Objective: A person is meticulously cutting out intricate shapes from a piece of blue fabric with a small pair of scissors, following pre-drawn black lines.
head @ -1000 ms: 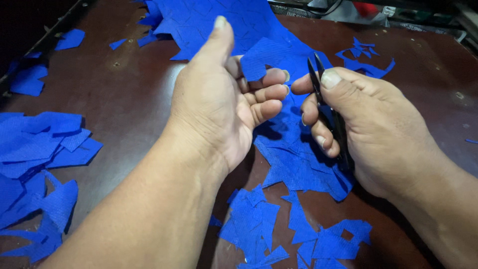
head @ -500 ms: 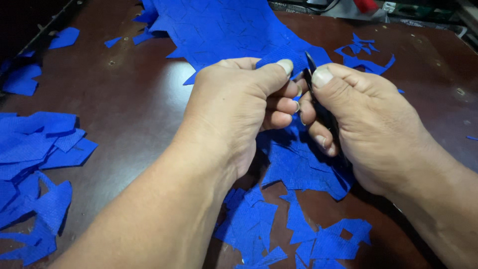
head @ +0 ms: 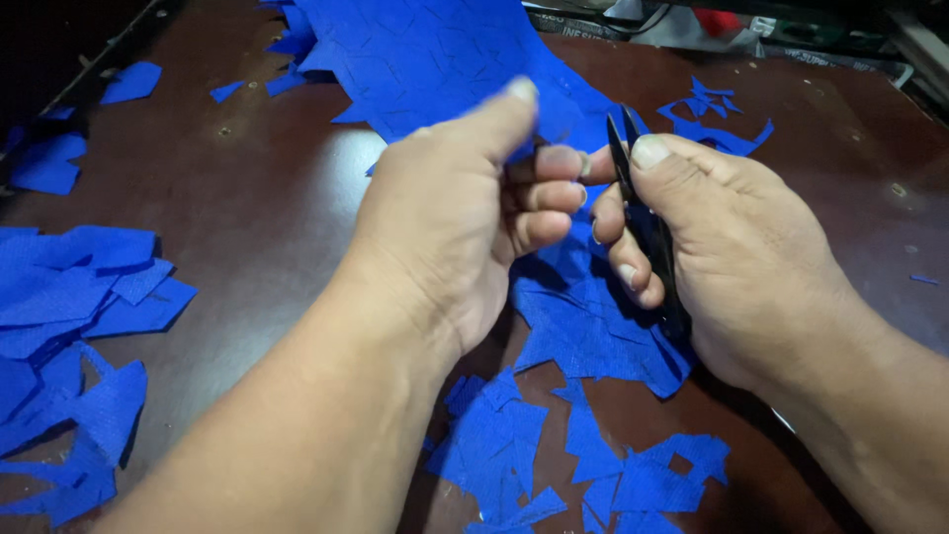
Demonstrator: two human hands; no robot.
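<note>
Now the left hand [head: 465, 227] sits lifted with its thumb raised and pointing away from the body, fingers curled in toward the palm; half a second ago thumb and fingers were pinched together against the right hand, so the pinch has loosened, though whether a scrap of cloth is still caught under the curled fingers cannot be told, the fingertips are partly hidden. The right hand [head: 727, 252] is closed around black thread snips [head: 641, 213], thumb pressed along the top of the handle, blade tips poking up just past the thumbnail and standing nearly together; the grip looks unchanged from the earlier frames. Judged from that, one snip looks finished and the left hand seems to be shifting its hold. The blue fabric sheet [head: 435, 59] lies beyond both hands and runs down beneath them, thin woven cloth, matte, with faint cut or marked lines on it. Below the right hand and toward the wrists lie cut blue scraps [head: 593, 336], flat, angular, jagged-edged. Well to the left of the left forearm is a pile of blue pieces [head: 79, 297], overlapping, larger. Beyond the right hand are thin blue offcuts [head: 717, 119], spiky shapes. All of it rests on a dark brown table [head: 237, 198], smooth, slightly glossy.
</note>
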